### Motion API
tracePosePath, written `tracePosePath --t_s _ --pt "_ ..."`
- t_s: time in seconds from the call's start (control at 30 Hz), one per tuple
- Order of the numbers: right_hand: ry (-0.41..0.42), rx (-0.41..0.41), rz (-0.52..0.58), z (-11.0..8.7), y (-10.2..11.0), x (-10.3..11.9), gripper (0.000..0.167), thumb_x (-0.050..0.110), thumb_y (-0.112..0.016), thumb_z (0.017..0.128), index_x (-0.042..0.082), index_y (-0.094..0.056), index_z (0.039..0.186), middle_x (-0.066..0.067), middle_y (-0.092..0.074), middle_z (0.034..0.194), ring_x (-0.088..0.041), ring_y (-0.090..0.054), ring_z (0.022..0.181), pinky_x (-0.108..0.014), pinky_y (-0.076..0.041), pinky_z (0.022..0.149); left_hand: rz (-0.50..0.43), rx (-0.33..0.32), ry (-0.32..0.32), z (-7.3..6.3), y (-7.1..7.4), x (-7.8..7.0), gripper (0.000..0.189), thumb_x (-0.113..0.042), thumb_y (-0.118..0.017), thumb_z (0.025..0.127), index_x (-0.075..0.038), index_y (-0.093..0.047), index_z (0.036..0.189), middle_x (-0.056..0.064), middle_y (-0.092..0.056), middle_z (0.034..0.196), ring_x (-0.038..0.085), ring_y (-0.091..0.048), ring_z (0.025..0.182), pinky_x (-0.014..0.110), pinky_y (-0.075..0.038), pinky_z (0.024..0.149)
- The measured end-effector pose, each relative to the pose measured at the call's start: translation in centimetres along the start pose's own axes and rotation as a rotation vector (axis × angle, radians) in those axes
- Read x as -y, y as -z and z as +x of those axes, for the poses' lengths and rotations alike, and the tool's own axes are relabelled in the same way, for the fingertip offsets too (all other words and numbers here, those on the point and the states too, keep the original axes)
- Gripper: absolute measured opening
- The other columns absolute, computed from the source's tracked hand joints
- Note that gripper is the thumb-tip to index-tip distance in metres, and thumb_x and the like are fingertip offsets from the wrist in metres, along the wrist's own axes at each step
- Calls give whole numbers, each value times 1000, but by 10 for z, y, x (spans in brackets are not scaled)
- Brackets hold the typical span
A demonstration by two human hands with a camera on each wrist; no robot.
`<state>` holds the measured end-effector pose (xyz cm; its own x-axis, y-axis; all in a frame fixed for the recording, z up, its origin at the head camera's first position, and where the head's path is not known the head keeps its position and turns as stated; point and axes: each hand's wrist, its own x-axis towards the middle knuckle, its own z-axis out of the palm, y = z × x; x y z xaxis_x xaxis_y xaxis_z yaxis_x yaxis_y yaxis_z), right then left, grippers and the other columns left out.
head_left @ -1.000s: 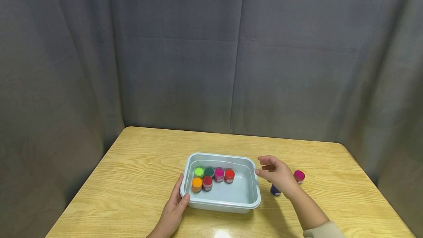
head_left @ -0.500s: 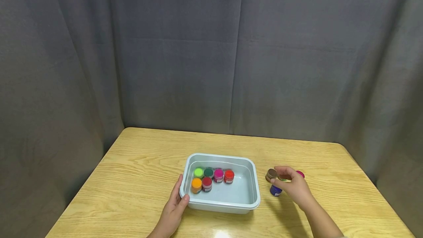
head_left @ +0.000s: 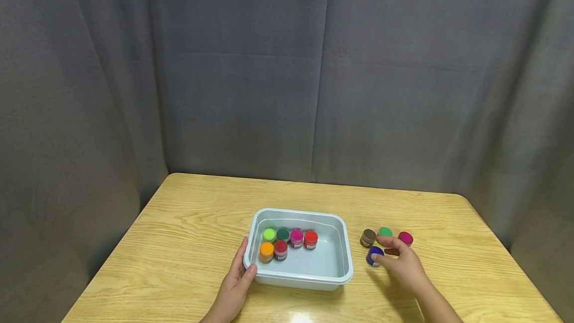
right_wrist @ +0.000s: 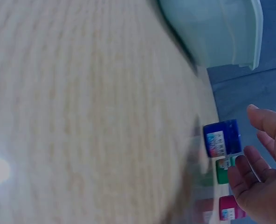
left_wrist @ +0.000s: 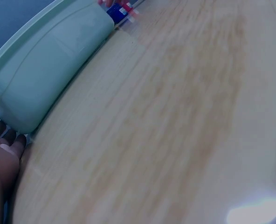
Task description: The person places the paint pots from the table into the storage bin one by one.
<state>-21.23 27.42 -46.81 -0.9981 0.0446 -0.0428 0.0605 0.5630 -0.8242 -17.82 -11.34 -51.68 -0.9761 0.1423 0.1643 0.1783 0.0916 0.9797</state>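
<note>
My left hand [head_left: 233, 283] holds the pale blue plastic tub [head_left: 296, 279] at its near left corner, thumb at the rim and fingers along the outer side. My right hand [head_left: 407, 267] is at the dark blue paint jar [head_left: 372, 257], thumb and fingers spread beside it. In the right wrist view a gap shows between the fingertips [right_wrist: 253, 107] and the blue jar [right_wrist: 222, 138]. Just beyond stand a brown-lidded jar [head_left: 368, 238], a green-lidded jar [head_left: 384, 233] and a magenta-lidded jar [head_left: 405, 238], all upright.
Inside the tub, several paint jars stand toward the left, among them an orange one [head_left: 266, 251] and a red one [head_left: 311, 239]. Wooden tabletop [head_left: 188, 233] lies around the tub. A grey curtain [head_left: 242, 113] hangs behind the table.
My right hand has drawn away from the tub's right rim, over the loose jars, and down to the blue jar. The brown and green lids now show. My left hand stays at the tub.
</note>
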Motion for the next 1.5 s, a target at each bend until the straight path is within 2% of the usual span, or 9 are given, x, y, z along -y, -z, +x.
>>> tracePosePath --t_s 0.2,0.43,0.7,0.97,1.1,1.23,1.5 --pt "6 -15 -10 1 -5 -6 55 20 -76 86 -3 -54 131 -26 -56 129 -38 -59 112 -39 -57 86 2 -3 -14 0 0 0 63 -20 -42 106 -8 -9 158 16 -4 165 34 -9 147 6 -23 105" --pt "-2 -9 -7 3 -7 -12 56 19 -76 86 -4 -54 131 -23 -59 125 -30 -63 106 -36 -57 83 13 -7 -2 0 0 0 63 -20 -42 106 -8 -9 158 16 -5 165 34 -11 147 7 -24 105" --pt "-4 -4 -20 5 -9 -16 57 20 -75 86 -4 -53 132 -23 -60 124 -27 -64 104 -34 -58 81 19 -12 27 -1 0 -3 63 -21 -43 106 -10 -10 158 14 -6 166 32 -13 149 7 -25 105" --pt "-32 -10 -36 6 -10 -16 57 21 -76 85 -3 -55 132 -23 -64 122 -26 -65 102 -35 -58 81 21 -10 26 -1 0 -3 62 -21 -42 106 -10 -10 158 14 -6 166 33 -13 149 7 -25 105" --pt "-43 -11 -49 6 -9 -15 58 23 -77 85 -2 -56 133 -22 -64 122 -26 -64 103 -34 -57 81 19 -11 34 -1 0 -3 63 -22 -43 106 -12 -10 158 14 -6 166 33 -13 149 6 -25 105" --pt "-40 -20 -53 5 -7 -12 56 23 -76 85 0 -57 133 -21 -63 124 -29 -63 107 -29 -57 79 27 -17 38 0 -1 -2 62 -22 -43 106 -13 -11 159 13 -7 166 33 -15 149 8 -27 105" --pt "16 -20 -38 4 2 5 57 25 -75 88 0 -55 135 -19 -62 126 -32 -60 114 -27 -58 81 24 -16 37 0 0 -1 63 -22 -43 106 -12 -11 158 13 -7 166 32 -14 149 7 -26 105"
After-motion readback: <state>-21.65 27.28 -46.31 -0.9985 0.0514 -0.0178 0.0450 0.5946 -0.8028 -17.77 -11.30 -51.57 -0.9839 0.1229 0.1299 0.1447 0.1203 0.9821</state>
